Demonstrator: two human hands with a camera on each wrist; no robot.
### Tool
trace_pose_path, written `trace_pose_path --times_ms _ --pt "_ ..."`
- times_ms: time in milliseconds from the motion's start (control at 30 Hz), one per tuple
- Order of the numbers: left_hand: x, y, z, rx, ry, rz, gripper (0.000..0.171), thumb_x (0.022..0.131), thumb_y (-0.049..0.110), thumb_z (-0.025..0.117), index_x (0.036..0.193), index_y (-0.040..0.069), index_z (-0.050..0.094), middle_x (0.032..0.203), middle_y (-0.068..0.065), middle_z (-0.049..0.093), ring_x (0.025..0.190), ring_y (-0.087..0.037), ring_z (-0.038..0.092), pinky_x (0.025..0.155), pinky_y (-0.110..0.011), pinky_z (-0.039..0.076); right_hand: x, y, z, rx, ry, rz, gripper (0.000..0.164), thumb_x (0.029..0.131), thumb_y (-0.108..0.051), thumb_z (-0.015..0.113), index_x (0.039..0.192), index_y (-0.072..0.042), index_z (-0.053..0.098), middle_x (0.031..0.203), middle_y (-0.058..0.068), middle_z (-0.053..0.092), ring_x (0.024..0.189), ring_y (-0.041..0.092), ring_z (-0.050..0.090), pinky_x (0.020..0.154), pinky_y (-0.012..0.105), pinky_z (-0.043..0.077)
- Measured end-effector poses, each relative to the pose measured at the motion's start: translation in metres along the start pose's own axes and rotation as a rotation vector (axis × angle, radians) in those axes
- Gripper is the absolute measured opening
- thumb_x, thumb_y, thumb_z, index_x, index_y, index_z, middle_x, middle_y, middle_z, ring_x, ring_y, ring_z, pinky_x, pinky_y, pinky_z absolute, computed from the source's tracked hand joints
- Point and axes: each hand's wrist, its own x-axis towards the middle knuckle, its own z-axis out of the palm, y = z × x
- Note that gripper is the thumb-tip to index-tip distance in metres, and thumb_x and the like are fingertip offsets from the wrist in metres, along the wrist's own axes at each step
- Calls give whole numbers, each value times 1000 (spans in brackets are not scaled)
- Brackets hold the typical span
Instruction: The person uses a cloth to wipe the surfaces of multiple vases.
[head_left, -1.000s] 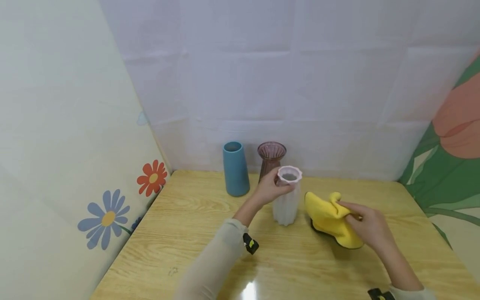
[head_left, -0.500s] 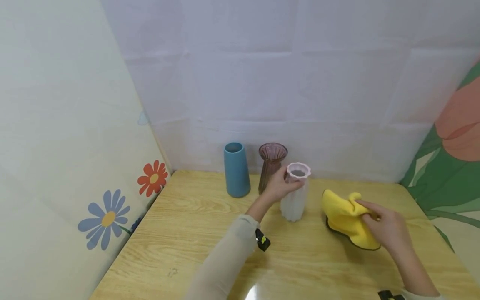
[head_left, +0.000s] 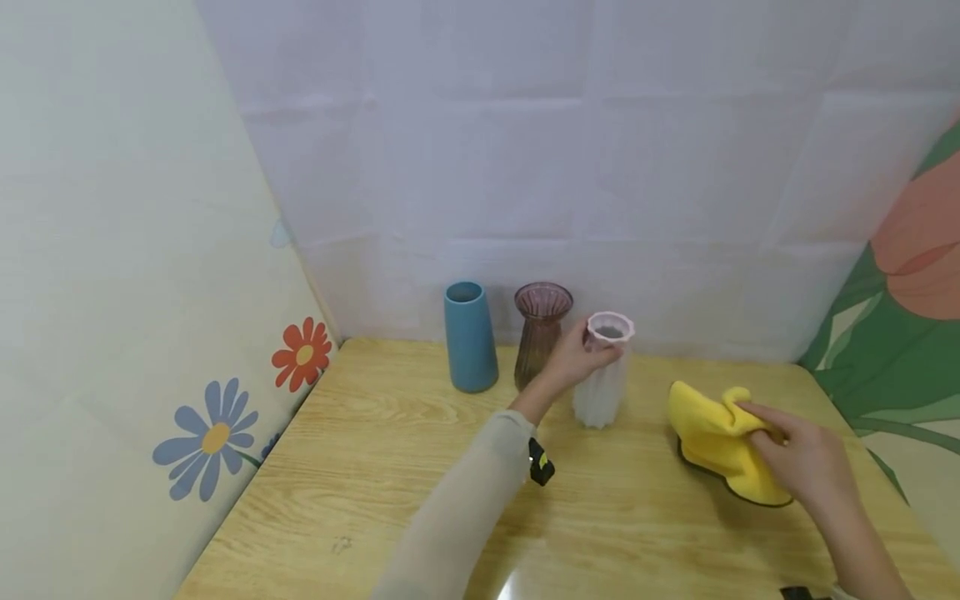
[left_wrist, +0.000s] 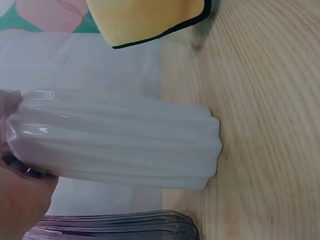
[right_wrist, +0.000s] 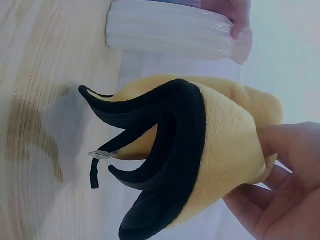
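Observation:
My left hand (head_left: 576, 360) grips the neck of a white-and-pink fluted vase (head_left: 600, 393), thumb across its front just below the scalloped rim. The vase is upright, its base close over the table in the left wrist view. My right hand (head_left: 806, 458) pinches a yellow cloth (head_left: 720, 442) with dark edging between thumb and fingers. The cloth hangs in folds above the table, to the right of the vase. In the right wrist view the cloth (right_wrist: 225, 145) shows its black border and a small tag. Directly left of the fluted vase stands a purple glass vase (head_left: 534, 350), partly behind my left hand.
A blue vase (head_left: 471, 342) stands at the back left of the wooden table (head_left: 360, 467). White sheeting (head_left: 480, 167) hangs behind the table's back edge. Panels with printed flowers (head_left: 217, 437) border both sides.
My left hand has carried the fluted vase to the right and farther back, now beside the purple vase. My right hand has moved right with the yellow cloth.

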Motion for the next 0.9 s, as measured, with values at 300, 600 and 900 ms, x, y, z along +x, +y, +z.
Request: trace_pose_path --times_ms 300,600,900 --pt "10 6 8 9 -3 -33 73 87 32 81 148 12 46 140 -10 60 131 -29 55 103 -44 50 -6 7 -15 -68 -27 19 36 94 -10 60 129 -4 68 113 33 66 50 14 38 43 28 34" --pt "17 4 15 18 -13 -31 77 89 37 78 151 9 41 146 -14 54 133 -33 53 106 -49 48 -16 13 -21 -124 -62 41 37 95 -11 58 131 -4 67 104 31 69 52 18 39 46 31 32" --pt "27 1 17 -19 40 -25 79 89 37 78 152 11 38 145 -15 55 129 -33 55 103 -48 50 -23 1 11 -229 -53 -103 34 87 0 65 121 -5 72 74 12 69 50 16 41 42 31 32"
